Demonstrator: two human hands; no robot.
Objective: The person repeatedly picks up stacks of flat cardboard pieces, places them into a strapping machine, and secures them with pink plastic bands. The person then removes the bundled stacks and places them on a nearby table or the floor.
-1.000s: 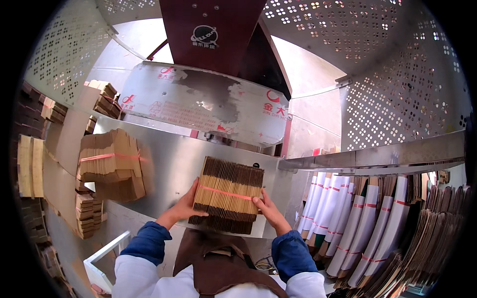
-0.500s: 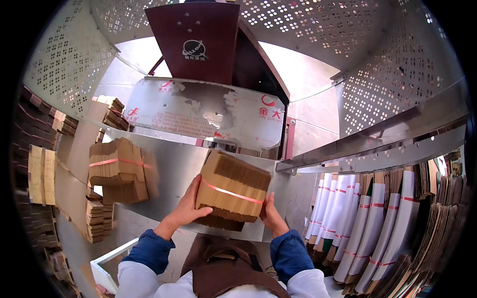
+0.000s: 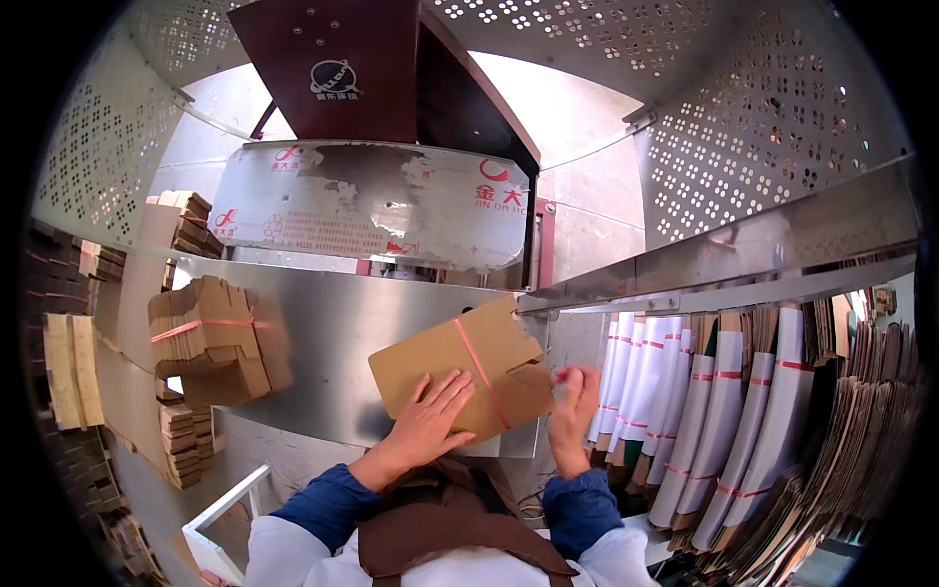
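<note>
A bundle of flat brown cardboard pieces [image 3: 416, 377], bound with a pink strap [image 3: 479, 367], lies broad face up on the metal tabletop [image 3: 333, 333]. Notches are cut into its right end. Flat on its top rests my left hand [image 3: 430, 421], open, fingers spread to the left of the strap. My right hand [image 3: 574, 411] is just off the bundle's right end, thumb and fingers drawn together. Something small and reddish shows at those fingertips, too small to make out.
Another strapped cardboard bundle [image 3: 205, 333] stands at the table's left. Behind is a dark red machine [image 3: 333, 108] with a printed metal cover [image 3: 362, 205]. A metal rail [image 3: 704, 264] crosses at right, above white-wrapped bundles [image 3: 773, 430]. Cardboard stacks [image 3: 73, 372] line the left.
The bundle has gone from standing with its layered edges up to lying flat, turned on the table. My left hand has shifted onto its top; my right hand has moved off its side.
</note>
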